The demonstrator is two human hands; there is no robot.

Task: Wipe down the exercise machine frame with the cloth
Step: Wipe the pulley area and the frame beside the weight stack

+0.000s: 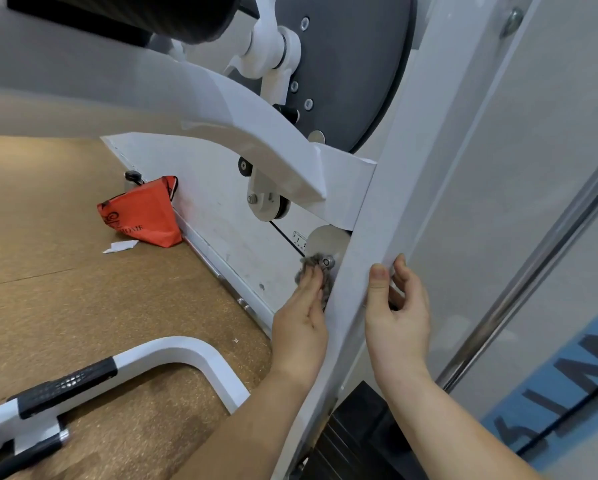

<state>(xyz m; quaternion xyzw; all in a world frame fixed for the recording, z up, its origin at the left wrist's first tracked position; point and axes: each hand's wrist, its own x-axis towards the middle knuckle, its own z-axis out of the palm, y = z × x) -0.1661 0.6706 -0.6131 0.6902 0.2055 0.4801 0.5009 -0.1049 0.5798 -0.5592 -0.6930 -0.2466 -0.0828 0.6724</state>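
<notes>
The white frame post [377,237] of the exercise machine runs diagonally through the middle of the view. My left hand [302,320] reaches behind its left side and presses a grey fuzzy cloth [308,268] against the lower pulley [327,244] and its bolt, fingers fairly straight. The cloth is mostly hidden under my fingers. My right hand [396,313] grips the post's right edge, thumb on the front face and fingers curled behind it.
An orange bag [141,216] and a scrap of white paper [120,246] lie on the cork floor by the base panel. A white bar with a black grip [68,382] crosses the lower left. A dark wheel [353,64] sits above, a chrome rod [533,278] and black weight stack [356,438] to the right.
</notes>
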